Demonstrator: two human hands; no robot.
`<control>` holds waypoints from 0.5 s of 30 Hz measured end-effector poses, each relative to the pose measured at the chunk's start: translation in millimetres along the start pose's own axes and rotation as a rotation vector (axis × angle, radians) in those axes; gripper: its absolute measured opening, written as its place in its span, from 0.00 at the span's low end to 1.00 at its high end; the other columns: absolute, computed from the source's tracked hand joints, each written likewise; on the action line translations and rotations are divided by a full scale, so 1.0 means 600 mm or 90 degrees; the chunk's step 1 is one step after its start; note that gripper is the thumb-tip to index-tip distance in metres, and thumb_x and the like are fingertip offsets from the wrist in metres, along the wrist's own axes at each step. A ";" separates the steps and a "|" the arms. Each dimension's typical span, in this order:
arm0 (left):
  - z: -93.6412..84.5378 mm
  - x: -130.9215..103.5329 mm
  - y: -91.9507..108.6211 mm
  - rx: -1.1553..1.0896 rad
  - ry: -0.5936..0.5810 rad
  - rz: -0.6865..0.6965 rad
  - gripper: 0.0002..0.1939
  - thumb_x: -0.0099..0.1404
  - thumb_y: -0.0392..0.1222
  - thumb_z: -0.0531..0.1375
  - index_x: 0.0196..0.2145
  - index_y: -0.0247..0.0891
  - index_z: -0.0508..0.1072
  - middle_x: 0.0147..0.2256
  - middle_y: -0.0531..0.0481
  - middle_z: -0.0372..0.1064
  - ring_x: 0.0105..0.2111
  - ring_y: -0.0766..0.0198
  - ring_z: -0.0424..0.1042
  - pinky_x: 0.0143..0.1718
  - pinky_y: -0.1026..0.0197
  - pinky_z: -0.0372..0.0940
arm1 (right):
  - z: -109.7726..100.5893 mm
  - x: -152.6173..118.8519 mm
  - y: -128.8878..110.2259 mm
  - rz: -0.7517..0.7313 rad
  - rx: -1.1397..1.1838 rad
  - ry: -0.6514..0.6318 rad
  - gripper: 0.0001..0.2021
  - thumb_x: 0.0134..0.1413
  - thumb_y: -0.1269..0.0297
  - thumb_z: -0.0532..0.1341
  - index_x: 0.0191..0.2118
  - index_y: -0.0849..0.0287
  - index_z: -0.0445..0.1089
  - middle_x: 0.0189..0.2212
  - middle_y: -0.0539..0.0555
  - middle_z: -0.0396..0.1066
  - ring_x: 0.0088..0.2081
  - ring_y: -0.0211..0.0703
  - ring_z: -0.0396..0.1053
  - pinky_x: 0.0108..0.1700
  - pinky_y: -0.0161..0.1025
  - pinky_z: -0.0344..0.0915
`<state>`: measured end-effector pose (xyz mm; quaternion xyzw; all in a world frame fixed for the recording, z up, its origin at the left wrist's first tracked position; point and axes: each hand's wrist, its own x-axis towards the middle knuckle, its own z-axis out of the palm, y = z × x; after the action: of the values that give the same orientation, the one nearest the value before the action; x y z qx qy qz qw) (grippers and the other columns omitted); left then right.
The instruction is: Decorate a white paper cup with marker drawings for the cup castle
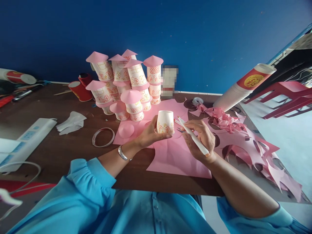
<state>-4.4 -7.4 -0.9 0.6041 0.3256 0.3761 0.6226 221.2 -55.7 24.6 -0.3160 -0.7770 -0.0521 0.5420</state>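
Note:
My left hand (152,135) grips an upside-down white paper cup (165,122) with red and yellow flowers drawn along its lower part. Just right of the cup, my right hand (200,138) is closed around white marker pens (197,141), one with an orange end; a thin dark tip also pokes out between the fingers. Beneath both hands lies a pink paper sheet (175,159). Beyond them, decorated cups (136,76) stand stacked into towers topped with pink paper cones (153,60). A loose pink cone (126,131) rests on the paper left of my left hand.
Pink paper scraps (243,143) cover the table's right side. Behind them leans a long stack of paper cups (241,87). Tape rolls (103,137), a crumpled white tissue (71,123), a power strip (34,139) and red thread spools (80,91) lie to the left. A blue wall (190,42) closes the back.

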 end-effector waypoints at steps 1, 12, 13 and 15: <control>0.000 0.000 -0.001 0.001 0.007 -0.005 0.47 0.56 0.58 0.79 0.65 0.41 0.66 0.58 0.37 0.75 0.58 0.41 0.75 0.57 0.43 0.72 | 0.000 0.000 -0.001 -0.001 0.001 0.001 0.13 0.72 0.68 0.64 0.59 0.55 0.72 0.41 0.57 0.81 0.42 0.50 0.82 0.40 0.47 0.81; 0.007 -0.001 0.006 0.026 -0.058 0.013 0.43 0.59 0.56 0.77 0.65 0.42 0.68 0.57 0.39 0.74 0.57 0.44 0.74 0.57 0.45 0.72 | 0.005 0.006 -0.011 0.004 0.004 -0.006 0.11 0.69 0.72 0.65 0.54 0.53 0.72 0.38 0.54 0.82 0.39 0.48 0.83 0.40 0.44 0.81; 0.005 -0.001 0.004 0.018 -0.058 0.006 0.43 0.59 0.56 0.78 0.65 0.42 0.68 0.56 0.40 0.75 0.56 0.45 0.75 0.56 0.45 0.72 | 0.006 0.007 -0.011 -0.001 0.004 -0.004 0.11 0.69 0.72 0.65 0.53 0.53 0.72 0.37 0.53 0.81 0.38 0.48 0.82 0.40 0.44 0.81; 0.001 -0.001 -0.002 -0.013 -0.063 -0.011 0.43 0.59 0.55 0.78 0.66 0.42 0.67 0.54 0.42 0.76 0.55 0.46 0.75 0.56 0.45 0.71 | 0.006 0.008 -0.012 -0.008 0.004 0.003 0.11 0.69 0.73 0.65 0.52 0.53 0.73 0.37 0.53 0.81 0.37 0.47 0.82 0.39 0.43 0.80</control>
<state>-4.1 -8.4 -2.4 0.6131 0.2957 0.3437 0.6470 213.3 -57.6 29.4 -0.3095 -0.7776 -0.0538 0.5446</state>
